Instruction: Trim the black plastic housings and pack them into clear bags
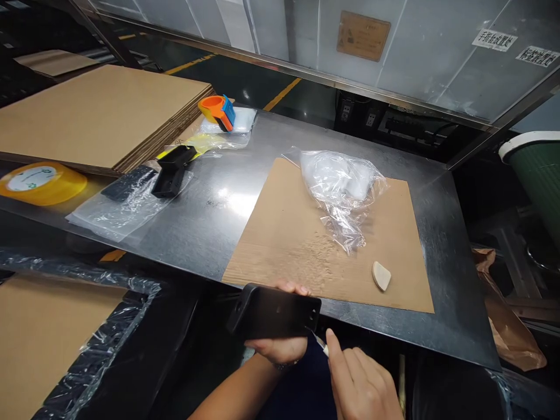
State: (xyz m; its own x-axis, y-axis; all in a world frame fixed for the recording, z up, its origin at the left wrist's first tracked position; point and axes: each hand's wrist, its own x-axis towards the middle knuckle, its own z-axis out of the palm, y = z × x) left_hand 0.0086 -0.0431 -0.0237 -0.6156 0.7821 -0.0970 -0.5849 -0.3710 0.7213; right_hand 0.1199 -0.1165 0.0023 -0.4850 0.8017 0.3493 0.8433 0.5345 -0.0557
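Observation:
My left hand (284,349) grips a black plastic part (273,312), a long box-like piece with small holes at its right end. The fingertips show above its upper edge, and the palm is below. My right hand (361,379) is closed around a small knife-like tool (322,345) with a thin metal tip and a pale handle, much of it hidden by the fingers. Its tip is at the lower right corner of the black part; I cannot tell whether it touches. Beyond the hands lies a cardboard sheet (266,233) on the metal table.
On the cardboard are a clear plastic bag (336,181) and a cream-coloured wedge (381,276). Leftward lie another black part (172,172), plastic bags (126,204), a tape roll (44,184), an orange-and-blue tape dispenser (219,111) and stacked cardboard (100,111). A wrapped-edge box (56,338) stands lower left.

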